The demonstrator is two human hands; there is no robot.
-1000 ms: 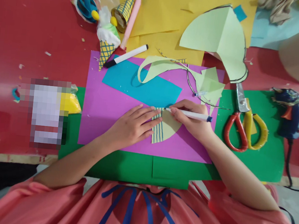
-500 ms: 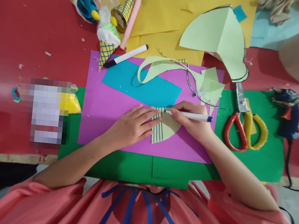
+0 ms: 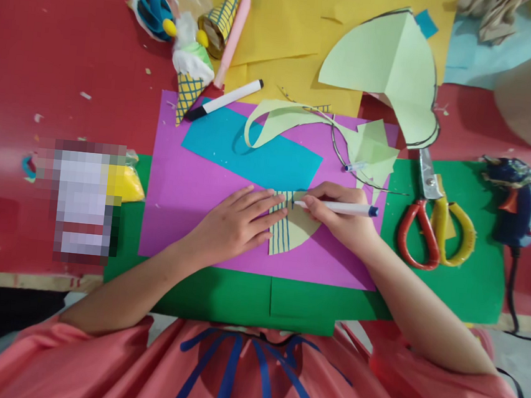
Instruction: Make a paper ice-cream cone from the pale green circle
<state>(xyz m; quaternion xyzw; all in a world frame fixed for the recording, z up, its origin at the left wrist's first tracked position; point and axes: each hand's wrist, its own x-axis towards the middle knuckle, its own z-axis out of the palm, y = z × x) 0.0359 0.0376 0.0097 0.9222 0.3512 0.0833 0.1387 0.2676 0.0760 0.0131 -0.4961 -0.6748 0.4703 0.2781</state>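
My left hand [image 3: 237, 222] lies flat with fingers stretched out, pressing the left edge of a pale green paper wedge [image 3: 297, 230] onto a purple sheet [image 3: 176, 197]. Several blue lines run down the wedge's left part. My right hand [image 3: 341, 216] is closed around a white pen with a blue cap end [image 3: 340, 207]. Its tip touches the wedge near the top, just right of the drawn lines.
A teal sheet [image 3: 251, 147] and pale green offcuts [image 3: 374, 147] lie on the purple sheet, over green card [image 3: 473, 288]. Red and yellow scissors [image 3: 432, 221] and a glue gun [image 3: 519, 198] lie at right. A marker [image 3: 223, 99] and paper cones [image 3: 190, 73] sit behind.
The pen tip has slid a little down the wedge toward me, lengthening a blue line. My left hand has stayed put.
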